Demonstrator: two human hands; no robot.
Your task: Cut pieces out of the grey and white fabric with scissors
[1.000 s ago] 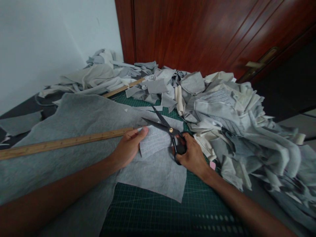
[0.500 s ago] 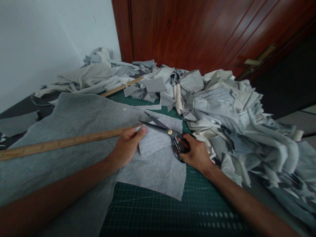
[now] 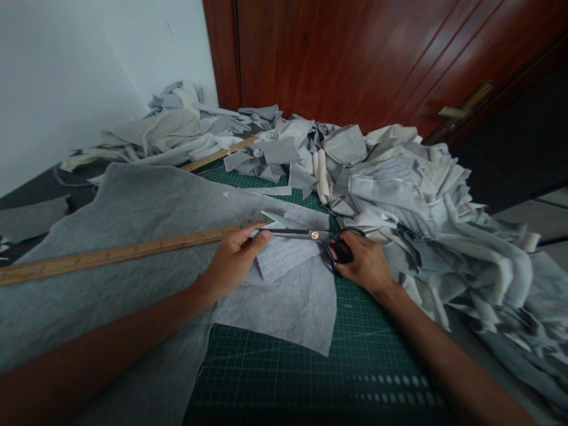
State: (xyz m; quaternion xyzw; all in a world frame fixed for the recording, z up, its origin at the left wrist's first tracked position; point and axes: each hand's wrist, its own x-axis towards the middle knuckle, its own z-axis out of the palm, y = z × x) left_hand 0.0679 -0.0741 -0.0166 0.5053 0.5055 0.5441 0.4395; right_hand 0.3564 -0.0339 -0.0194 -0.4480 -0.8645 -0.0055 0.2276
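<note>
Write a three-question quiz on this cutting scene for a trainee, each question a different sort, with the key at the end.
1. Multiple choice. The left hand holds the edge of:
a) the door handle
b) a small striped piece of cloth
c) a rolled cream strip

2. True or false: the wooden ruler that reaches to the left hand lies underneath the large grey cloth.

3. Fill in the blank: the right hand holds a pair of ____, its blades parted.

Key:
1. b
2. False; the wooden ruler lies on top of the large grey cloth.
3. scissors
</note>
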